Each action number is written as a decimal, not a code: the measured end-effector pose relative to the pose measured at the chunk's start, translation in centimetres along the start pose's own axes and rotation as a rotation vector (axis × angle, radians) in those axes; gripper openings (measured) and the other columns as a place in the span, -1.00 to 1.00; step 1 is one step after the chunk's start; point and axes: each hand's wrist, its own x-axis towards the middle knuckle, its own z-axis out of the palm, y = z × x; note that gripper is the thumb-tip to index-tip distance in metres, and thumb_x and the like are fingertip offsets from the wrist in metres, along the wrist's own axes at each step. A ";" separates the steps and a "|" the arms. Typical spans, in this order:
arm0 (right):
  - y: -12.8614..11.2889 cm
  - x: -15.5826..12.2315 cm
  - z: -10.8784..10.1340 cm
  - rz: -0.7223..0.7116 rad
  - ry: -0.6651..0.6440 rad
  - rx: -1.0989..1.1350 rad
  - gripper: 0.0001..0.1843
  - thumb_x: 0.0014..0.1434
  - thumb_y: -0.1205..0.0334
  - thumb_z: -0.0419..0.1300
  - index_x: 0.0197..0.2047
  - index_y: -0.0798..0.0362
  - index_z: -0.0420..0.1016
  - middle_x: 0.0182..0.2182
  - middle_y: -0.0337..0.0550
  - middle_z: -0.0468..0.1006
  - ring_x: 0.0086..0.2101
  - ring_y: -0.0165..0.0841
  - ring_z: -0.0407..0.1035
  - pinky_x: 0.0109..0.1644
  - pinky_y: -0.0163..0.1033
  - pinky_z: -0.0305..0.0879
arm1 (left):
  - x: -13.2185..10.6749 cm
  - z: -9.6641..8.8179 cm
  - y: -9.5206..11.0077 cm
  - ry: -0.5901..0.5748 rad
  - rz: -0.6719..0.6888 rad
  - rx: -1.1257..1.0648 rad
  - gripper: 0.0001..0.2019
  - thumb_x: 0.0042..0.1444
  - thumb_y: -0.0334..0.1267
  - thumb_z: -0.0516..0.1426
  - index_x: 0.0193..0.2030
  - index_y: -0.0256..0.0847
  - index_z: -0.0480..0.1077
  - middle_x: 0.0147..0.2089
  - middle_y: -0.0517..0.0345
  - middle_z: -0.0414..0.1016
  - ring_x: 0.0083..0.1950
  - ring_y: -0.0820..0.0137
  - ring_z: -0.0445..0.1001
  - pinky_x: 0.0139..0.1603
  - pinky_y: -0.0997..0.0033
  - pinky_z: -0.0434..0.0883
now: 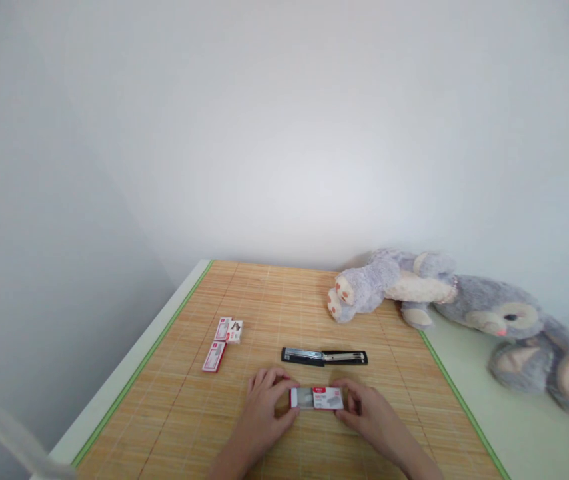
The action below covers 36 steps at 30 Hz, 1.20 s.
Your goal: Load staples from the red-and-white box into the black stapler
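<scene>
A small staple box (328, 399), white and red with a greyish section on its left part, lies between my hands near the front of the mat. My left hand (267, 407) has its thumb and fingers closed on the box's left end. At the right end, the thumb and forefinger of my right hand (364, 407) grip the box. Just behind it rests a black stapler (324, 357), swung open flat so its metal channel shows. I cannot make out the contents of the box's grey section.
Several small red and white boxes (223, 340) sit together on the left of the bamboo mat (254, 300). A grey plush rabbit (414, 283) lies along the back right, partly off the mat. A pale wall (284, 133) rises behind the table.
</scene>
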 end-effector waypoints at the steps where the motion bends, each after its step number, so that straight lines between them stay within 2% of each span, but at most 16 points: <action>1: -0.3 0.1 -0.2 0.003 0.012 -0.006 -0.46 0.11 0.23 0.27 0.19 -0.05 0.48 -0.52 -0.37 0.44 -0.46 -0.34 0.37 -0.34 -0.29 0.15 | 0.0 0.0 0.0 0.001 -0.001 -0.003 -0.65 0.11 -0.23 0.25 0.06 0.13 0.54 0.13 0.15 0.48 0.21 0.15 0.35 0.24 0.11 0.27; 3: -1.5 0.3 -0.3 -0.002 0.050 -0.019 -0.46 0.13 0.22 0.26 0.21 -0.05 0.46 -0.52 -0.37 0.44 -0.46 -0.34 0.37 -0.35 -0.29 0.15 | 0.0 0.0 0.1 -0.001 0.000 -0.005 -0.64 0.10 -0.23 0.26 0.06 0.12 0.53 0.13 0.14 0.48 0.21 0.15 0.35 0.24 0.10 0.26; 4: -2.4 0.6 -0.2 -0.010 0.068 -0.036 -0.53 0.15 0.20 0.26 0.15 -0.07 0.50 -0.52 -0.36 0.45 -0.46 -0.34 0.37 -0.35 -0.29 0.14 | 0.0 0.1 0.2 -0.001 0.002 -0.004 -0.64 0.10 -0.23 0.26 0.06 0.12 0.53 0.13 0.15 0.48 0.21 0.15 0.35 0.24 0.10 0.26; 7: -5.4 1.6 0.6 -0.062 0.078 -0.170 -0.84 0.19 0.16 0.26 -0.16 -0.13 0.63 -0.45 -0.28 0.58 -0.40 -0.30 0.45 -0.34 -0.27 0.14 | 0.0 0.2 0.2 0.007 0.011 0.007 -0.63 0.10 -0.24 0.26 0.08 0.13 0.52 0.13 0.16 0.49 0.21 0.16 0.34 0.24 0.11 0.25; 10: -7.3 2.9 1.6 -0.106 0.049 -0.392 -0.83 0.17 0.21 0.25 -0.23 -0.16 0.69 -0.34 -0.19 0.69 -0.29 -0.19 0.53 -0.27 -0.23 0.18 | 0.0 0.2 0.2 0.017 0.016 0.022 -0.63 0.09 -0.24 0.26 0.06 0.12 0.52 0.13 0.17 0.50 0.21 0.16 0.35 0.23 0.13 0.25; 12: -7.8 3.7 2.2 -0.128 0.025 -0.488 -0.80 0.15 0.27 0.24 -0.25 -0.13 0.71 -0.34 -0.11 0.71 -0.28 -0.14 0.55 -0.26 -0.21 0.21 | 0.0 0.3 0.1 0.021 0.019 0.028 -0.63 0.08 -0.25 0.27 0.05 0.12 0.53 0.12 0.17 0.50 0.20 0.17 0.36 0.22 0.14 0.26; 17: -8.0 4.7 2.0 -0.180 -0.007 -0.530 -0.85 0.10 0.29 0.25 -0.36 -0.02 0.69 -0.40 -0.03 0.69 -0.34 -0.16 0.54 -0.27 -0.22 0.19 | 0.0 0.4 0.0 0.025 0.018 0.013 -0.62 0.08 -0.24 0.27 0.06 0.12 0.53 0.14 0.16 0.50 0.22 0.16 0.34 0.23 0.14 0.24; 21: -7.2 4.4 0.5 -0.200 0.016 -0.460 -0.90 0.12 0.26 0.25 -0.30 -0.04 0.63 -0.43 -0.21 0.64 -0.38 -0.32 0.50 -0.31 -0.31 0.14 | 0.1 0.5 -0.1 0.012 -0.004 0.008 -0.63 0.07 -0.21 0.29 0.05 0.14 0.53 0.10 0.17 0.51 0.19 0.15 0.35 0.22 0.11 0.22; 26: -4.1 3.1 -0.2 -0.180 0.098 -0.146 -0.89 0.19 0.26 0.20 -0.24 -0.02 0.57 -0.56 -0.38 0.43 -0.51 -0.44 0.32 -0.38 -0.36 0.09 | 0.2 0.7 -0.4 0.004 -0.007 0.030 -0.60 0.10 -0.17 0.29 0.10 0.21 0.51 0.03 0.23 0.54 0.14 0.17 0.37 0.24 0.05 0.15; 28: -2.5 2.5 -0.2 -0.154 0.130 -0.090 -0.88 0.22 0.20 0.20 -0.24 -0.02 0.58 -0.58 -0.39 0.38 -0.51 -0.43 0.29 -0.38 -0.35 0.10 | 0.3 0.7 -0.5 -0.006 -0.013 0.029 -0.58 0.11 -0.16 0.29 0.13 0.23 0.49 0.00 0.25 0.55 0.11 0.18 0.38 0.26 0.03 0.13; 32: -0.1 1.3 -0.6 -0.104 0.149 -0.061 -0.78 0.27 0.10 0.18 -0.21 -0.02 0.62 -0.55 -0.34 0.41 -0.48 -0.39 0.31 -0.36 -0.32 0.13 | 0.4 0.7 -0.7 -0.034 -0.019 0.013 -0.59 0.11 -0.14 0.30 0.13 0.24 0.49 -0.07 0.27 0.58 0.07 0.19 0.40 0.28 0.02 0.10; 36: 0.8 0.4 -1.1 -0.082 0.123 -0.033 -0.67 0.27 0.06 0.19 0.02 -0.02 0.60 -0.50 -0.31 0.48 -0.46 -0.37 0.35 -0.35 -0.30 0.17 | 0.5 0.6 -0.9 -0.050 -0.029 -0.007 -0.61 0.11 -0.12 0.30 0.11 0.24 0.50 -0.05 0.27 0.60 0.08 0.17 0.41 0.30 -0.01 0.08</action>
